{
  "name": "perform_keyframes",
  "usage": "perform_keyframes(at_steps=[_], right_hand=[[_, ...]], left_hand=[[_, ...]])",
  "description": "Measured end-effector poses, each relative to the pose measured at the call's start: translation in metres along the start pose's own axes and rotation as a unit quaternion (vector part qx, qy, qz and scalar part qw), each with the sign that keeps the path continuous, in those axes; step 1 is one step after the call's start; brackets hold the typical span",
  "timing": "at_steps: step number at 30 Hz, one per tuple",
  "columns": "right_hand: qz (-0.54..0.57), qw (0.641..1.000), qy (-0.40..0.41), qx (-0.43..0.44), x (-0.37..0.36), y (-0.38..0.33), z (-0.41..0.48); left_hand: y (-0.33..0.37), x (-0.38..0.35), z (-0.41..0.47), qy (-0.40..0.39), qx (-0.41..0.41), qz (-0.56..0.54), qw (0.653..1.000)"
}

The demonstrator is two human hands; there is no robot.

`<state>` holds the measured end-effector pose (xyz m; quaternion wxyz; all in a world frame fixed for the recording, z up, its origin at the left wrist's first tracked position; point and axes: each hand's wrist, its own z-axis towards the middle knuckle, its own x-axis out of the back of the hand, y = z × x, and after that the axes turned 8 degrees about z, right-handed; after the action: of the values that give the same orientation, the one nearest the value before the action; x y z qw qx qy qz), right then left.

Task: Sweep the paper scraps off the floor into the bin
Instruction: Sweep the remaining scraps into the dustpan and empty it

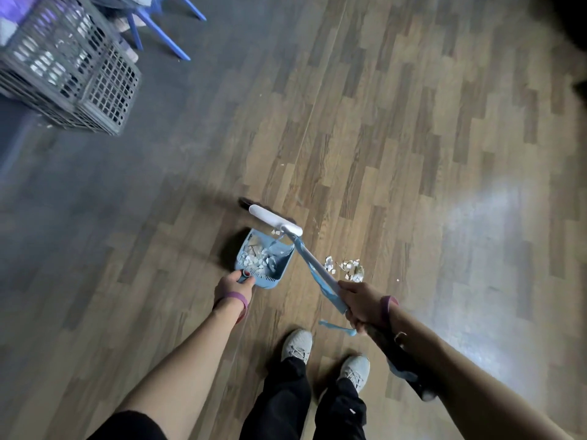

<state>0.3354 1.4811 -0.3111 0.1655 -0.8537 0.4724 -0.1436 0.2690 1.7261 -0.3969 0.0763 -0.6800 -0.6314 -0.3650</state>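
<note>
Left hand (233, 285): fingers curled around the short grey handle of the blue dustpan (279, 265), holding it at the near edge. The pan sits low on the wood-pattern floor (413, 154), mouth facing away from the person. Purple wristband (233, 296) on this wrist.

Right hand (362, 304): clenched around the broom handle (317, 265), with a second purple band at the wrist. A loose blue strip (336, 327) peels off the handle and hangs below the fist.

Broom head (274, 220): white bar, set at the far lip of the dustpan, with dark bristles showing just beyond it at the left end.

Paper scraps: one heap (254, 258) lies inside the dustpan. A second small pile (346, 268) lies on the floor just right of the broom handle, near the right hand. A few stray flecks lie farther out on the boards.

Grey lattice bin (70, 65): upper left, well apart from the dustpan, with pale bits showing through the mesh. Blue chair legs (158, 27) stand behind it.

Two pale sneakers (297, 346) and black trousers are at the bottom of the view.
</note>
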Motion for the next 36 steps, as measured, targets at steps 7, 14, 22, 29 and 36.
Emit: perform_keyframes(at_steps=[7, 14, 22, 29, 36], right_hand=[[0.008, 0.999, -0.027, -0.041, -0.037, -0.015, 0.035], [0.165, 0.979, -0.062, -0.098, -0.011, -0.002, -0.009], [0.107, 0.994, 0.006, -0.003, 0.010, -0.001, -0.030], [0.078, 0.997, 0.001, -0.008, 0.008, -0.028, 0.010], [0.051, 0.997, -0.039, -0.045, -0.044, -0.034, 0.036]], left_hand=[[-0.002, 0.008, 0.030, -0.002, 0.010, 0.005, 1.000], [0.007, 0.011, 0.029, -0.010, 0.007, -0.013, 1.000], [0.012, 0.016, 0.006, 0.013, 0.000, -0.030, 0.999], [0.015, 0.019, 0.018, 0.014, 0.016, -0.029, 0.999], [0.001, 0.034, 0.047, 0.024, 0.028, -0.045, 0.998]])
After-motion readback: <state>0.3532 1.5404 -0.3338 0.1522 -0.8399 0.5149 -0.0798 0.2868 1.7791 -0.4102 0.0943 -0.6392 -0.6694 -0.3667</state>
